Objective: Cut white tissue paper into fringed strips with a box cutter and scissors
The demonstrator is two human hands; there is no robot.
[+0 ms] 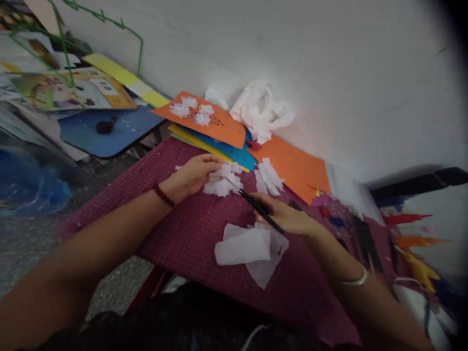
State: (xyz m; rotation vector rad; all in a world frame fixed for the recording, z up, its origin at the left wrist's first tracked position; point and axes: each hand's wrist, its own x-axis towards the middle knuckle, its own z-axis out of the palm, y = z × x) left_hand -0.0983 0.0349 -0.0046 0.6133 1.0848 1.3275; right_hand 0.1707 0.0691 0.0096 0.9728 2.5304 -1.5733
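My left hand (199, 174) is closed in a pinch on a small piece of white tissue paper (230, 168), over a pile of cut white pieces that partly blends with it. My right hand (281, 213) grips black-handled scissors (258, 207), their thin blades pointing up and left toward the pinched paper. Just right of the pile lie more white tissue strips (268, 176). Larger folded sheets of white tissue paper (244, 246) rest below my right hand, near the table's front edge.
A red checked cloth covers the table (175, 229). Behind are an orange card with white paper flowers (219, 129), another orange sheet (296, 168) and a crumpled white bag (261, 109). A blue table (127, 131) with books stands left; coloured scraps and black objects lie right.
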